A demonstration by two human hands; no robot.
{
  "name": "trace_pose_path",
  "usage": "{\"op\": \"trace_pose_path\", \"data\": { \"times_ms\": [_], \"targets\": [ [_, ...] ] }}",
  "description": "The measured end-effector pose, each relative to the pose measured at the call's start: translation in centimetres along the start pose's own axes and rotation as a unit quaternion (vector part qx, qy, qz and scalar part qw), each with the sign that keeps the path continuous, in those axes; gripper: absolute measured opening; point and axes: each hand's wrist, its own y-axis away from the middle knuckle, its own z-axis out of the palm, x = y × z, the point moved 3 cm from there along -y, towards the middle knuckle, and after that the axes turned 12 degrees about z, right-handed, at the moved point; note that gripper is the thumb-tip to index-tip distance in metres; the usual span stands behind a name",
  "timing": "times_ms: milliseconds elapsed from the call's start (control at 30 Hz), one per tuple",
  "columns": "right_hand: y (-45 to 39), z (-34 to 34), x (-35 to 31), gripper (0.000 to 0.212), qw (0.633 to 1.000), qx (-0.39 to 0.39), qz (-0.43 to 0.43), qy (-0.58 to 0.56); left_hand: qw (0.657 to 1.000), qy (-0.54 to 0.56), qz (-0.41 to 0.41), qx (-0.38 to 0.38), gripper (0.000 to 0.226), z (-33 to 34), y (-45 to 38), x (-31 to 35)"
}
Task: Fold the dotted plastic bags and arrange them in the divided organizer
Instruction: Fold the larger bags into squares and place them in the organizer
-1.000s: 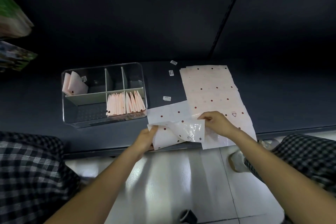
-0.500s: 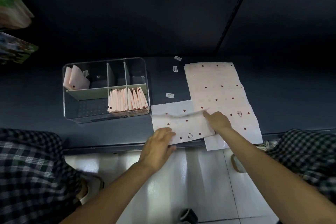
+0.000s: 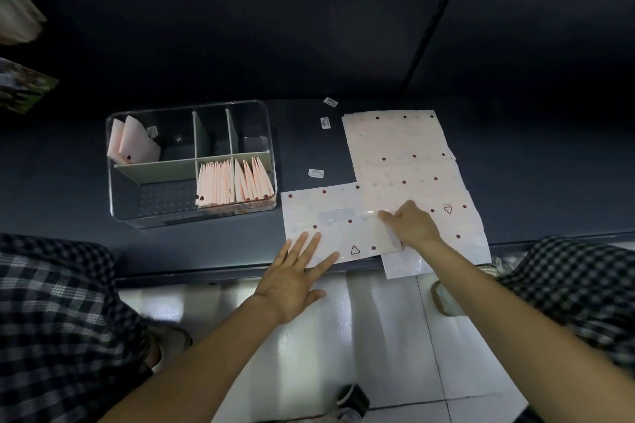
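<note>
Nearest, the left hand (image 3: 295,276) lies flat with fingers straight and spread, fingertips on the near edge of a dotted bag (image 3: 330,216) on the dark table (image 3: 213,244). Just beyond, the right hand (image 3: 410,221) presses that bag's right end, fingers bent; a recycling triangle is printed there. Behind lies the bag stack (image 3: 405,154). Farther left, the organizer (image 3: 113,182) holds folded bags (image 3: 233,182).

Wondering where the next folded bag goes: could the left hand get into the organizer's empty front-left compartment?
Probably yes. The left hand lies flat on the bag, just right of the organizer; the compartment is open-topped with nothing between.
</note>
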Motion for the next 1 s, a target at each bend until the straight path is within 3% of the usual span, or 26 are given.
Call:
{"op": "trace_pose_path", "data": {
  "times_ms": [67,100,167,233,333,500,567,633,767,900,1000],
  "targets": [
    [1.8,-0.4,0.4,0.042,0.982,0.130,-0.131,0.039,1.000,-0.007,0.003,0.003,0.067,0.1,0.0,0.0],
    [2.8,-0.3,0.5,0.038,0.963,0.155,-0.215,0.047,1.000,-0.010,0.004,0.004,0.067,0.2,0.0,-0.1],
    [4.2,0.4,0.9,0.032,0.936,0.106,-0.331,0.062,1.000,-0.011,0.006,0.006,0.067,0.2,-0.1,-0.2],
    [4.6,1.2,1.9,0.027,0.926,0.052,-0.363,0.089,1.000,-0.013,0.008,0.009,0.067,0.3,-0.1,-0.3],
    [4.5,1.4,2.7,0.022,0.913,0.064,-0.380,0.134,1.000,-0.009,0.006,0.013,0.067,0.4,-0.1,-0.4],
    [5.5,1.3,2.3,0.016,0.831,0.192,-0.474,0.217,0.998,0.034,0.010,0.052,0.065,0.2,-0.2,-0.7],
    [5.4,1.5,2.0,0.006,0.838,0.186,-0.449,0.246,0.992,0.086,-0.007,0.094,0.065,-0.5,-0.2,-1.1],
    [4.8,1.1,1.9,0.018,0.879,0.127,-0.404,0.218,0.981,0.135,-0.036,0.134,0.065,-1.5,0.0,-1.9],
    [4.3,-0.9,1.0,0.012,0.950,-0.070,-0.304,0.017,0.935,0.228,-0.128,0.238,0.044,-3.1,0.4,-4.2],
    [3.8,-2.2,0.9,0.003,0.942,-0.214,-0.249,-0.076,0.874,0.357,-0.182,0.275,0.005,-3.4,0.2,-5.6],
    [2.8,-2.1,1.9,0.024,0.948,-0.217,-0.210,-0.096,0.841,0.436,-0.185,0.263,0.006,-3.0,-0.3,-5.6]
  ]
}}
